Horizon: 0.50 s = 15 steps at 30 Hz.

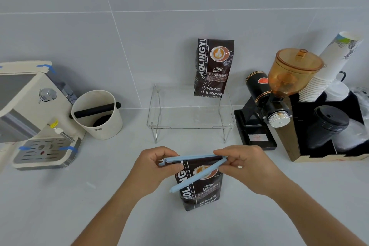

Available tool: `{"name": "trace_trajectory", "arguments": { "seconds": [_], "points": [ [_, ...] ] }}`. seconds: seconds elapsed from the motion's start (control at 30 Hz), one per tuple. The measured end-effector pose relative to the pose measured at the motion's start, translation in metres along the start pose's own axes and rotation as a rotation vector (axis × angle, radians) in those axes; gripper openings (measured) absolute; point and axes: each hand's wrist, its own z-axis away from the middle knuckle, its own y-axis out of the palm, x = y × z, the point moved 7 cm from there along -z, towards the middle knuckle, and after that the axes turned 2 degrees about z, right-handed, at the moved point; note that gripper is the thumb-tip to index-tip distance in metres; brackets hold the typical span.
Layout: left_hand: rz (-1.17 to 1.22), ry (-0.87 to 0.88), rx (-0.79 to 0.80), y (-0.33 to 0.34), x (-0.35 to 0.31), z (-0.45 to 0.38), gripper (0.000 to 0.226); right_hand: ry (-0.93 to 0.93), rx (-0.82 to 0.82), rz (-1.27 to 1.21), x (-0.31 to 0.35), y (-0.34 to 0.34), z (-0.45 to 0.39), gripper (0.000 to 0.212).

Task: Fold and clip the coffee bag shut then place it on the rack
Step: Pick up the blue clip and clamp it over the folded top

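**On the counter, clip half-open over the bag top**

Down at the front of the pale grey counter (pixel 60 195) the coffee bag (pixel 199 189) stands upright, its top already folded over, between both hands. The left hand (pixel 155 168) pinches the latch end of the blue clip (pixel 196 173); the right hand (pixel 243 168) grips the hinge end. The clip gapes: one bar runs along the fold, the other swings down across the front of the bag.

My take on doing this bit well: keep the top bar level along the fold, make sure the whole width of the bag sits inside the V before closing, then swing the loose bar up and press at the latch end until it catches. If a corner of the fold pokes out past the hinge, it probably won't seal.

Behind sits the clear rack (pixel 189 118) with another bag (pixel 214 68) leaning on the tiled wall (pixel 139 6), space free beside it. Espresso machine (pixel 34 114) and knock box (pixel 97 114) to the left, grinder (pixel 275 96) and paper cups (pixel 327 66) to the right.
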Motion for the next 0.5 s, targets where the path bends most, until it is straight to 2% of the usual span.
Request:
{"name": "trace_trajectory", "arguments": {
  "seconds": [0.5],
  "points": [
    [-0.082, -0.036, 0.03, 0.0007, -0.0071, 0.0003, 0.009, -0.055, 0.008, 0.184, 0.0074, -0.0047, -0.0055, 0.031]
  ]
}}
